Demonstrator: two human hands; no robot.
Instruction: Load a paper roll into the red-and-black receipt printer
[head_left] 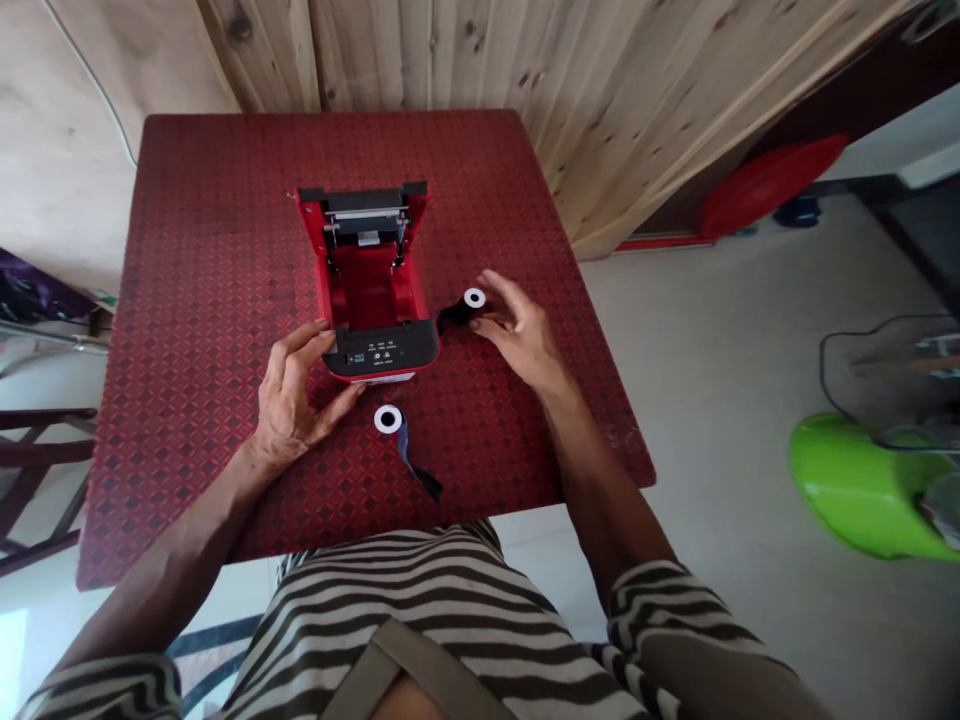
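A small red and black label printer [382, 345] stands on the table with its lid [367, 215] raised. Its red inner bay [367, 290] shows no roll. My left hand [292, 385] holds the printer's front left corner, fingers at the side and thumb along the front edge. To the printer's right lies a small roll with a white core and black ribbon [474, 298]. My right hand [521, 330] is beside that roll, thumb and forefinger spread on either side; whether they touch it is unclear. A second white-cored roll [388, 419] lies in front of the printer, its dark ribbon tail trailing towards me.
The table [202, 230] has a red patterned cover and meets a wooden plank wall [442, 60] at the back. A dark chair [37, 455] stands at the left. On the floor at the right is a green plastic object [847, 480], with a dark cable near it.
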